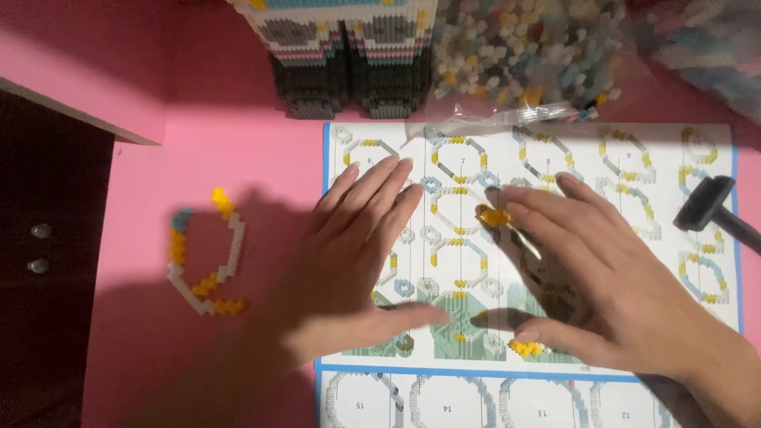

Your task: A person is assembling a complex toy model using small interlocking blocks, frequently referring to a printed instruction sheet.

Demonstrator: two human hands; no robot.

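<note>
Left hand flat, hiding instruction sheet — right hand blurred

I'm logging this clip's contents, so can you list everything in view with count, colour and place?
Instruction sheet: one, white with blue border and printed ring diagrams, centre to right of the surface.
Second sheet: one, same style, along the bottom edge.
Brick ring: one, white, yellow and a little blue, lying left of the sheets.
Loose yellow bricks: a small cluster by the right fingertips; another near the right thumb.
Stacked brick model: one, white, grey and black, top centre.
Bag of bricks: one, clear, mixed colours, top right.
Small hammer: one, black, right edge.
Pink surface: under everything.
Dark panel: one, left edge.
Left hand: open, flat on the sheet.
Right hand: open, fingers spread on the sheet.
</note>
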